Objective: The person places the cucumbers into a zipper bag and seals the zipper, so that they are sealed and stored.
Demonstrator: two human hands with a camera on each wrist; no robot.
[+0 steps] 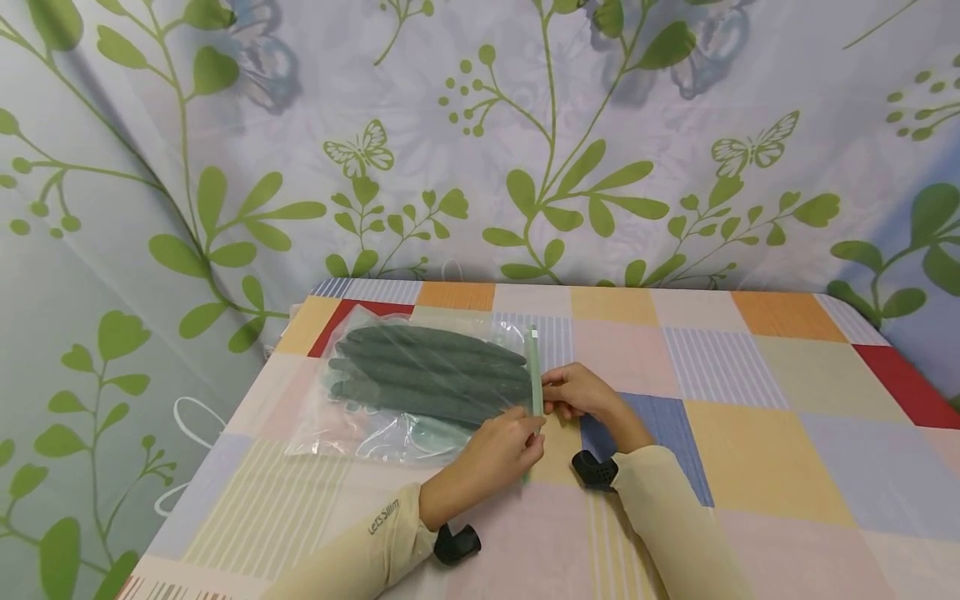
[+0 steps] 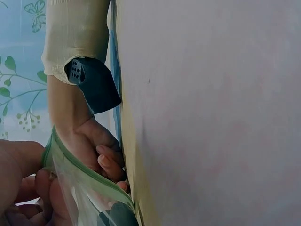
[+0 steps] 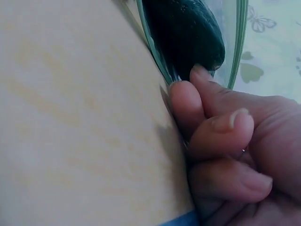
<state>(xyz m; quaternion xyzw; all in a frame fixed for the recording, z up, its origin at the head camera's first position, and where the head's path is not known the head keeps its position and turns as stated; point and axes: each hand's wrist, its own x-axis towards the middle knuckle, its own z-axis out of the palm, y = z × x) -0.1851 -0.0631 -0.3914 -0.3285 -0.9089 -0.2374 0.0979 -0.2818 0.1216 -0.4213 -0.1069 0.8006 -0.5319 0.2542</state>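
Note:
A clear zip bag point(image 1: 360, 429) with a green zip strip point(image 1: 536, 367) lies flat, its mouth facing right. Several dark green cucumbers point(image 1: 427, 367) lie side by side inside it. My left hand point(image 1: 495, 454) pinches the near end of the strip, and in the left wrist view the bag's corner sits between its thumb and fingers. Farther along the mouth, my right hand point(image 1: 585, 393) has its fingers curled at the bag's edge. The right wrist view shows its thumb and index finger holding the lip, close to one cucumber's end point(image 3: 188, 33); the lips stand apart there.
A patchwork-patterned cloth point(image 1: 772, 467) covers the table. Behind it hangs a leaf-and-butterfly curtain point(image 1: 480, 167). White cord loops point(image 1: 197, 408) hang beyond the table's left edge. A black wrist camera point(image 1: 596, 471) is strapped at the right cuff, another point(image 1: 457, 546) at the left.

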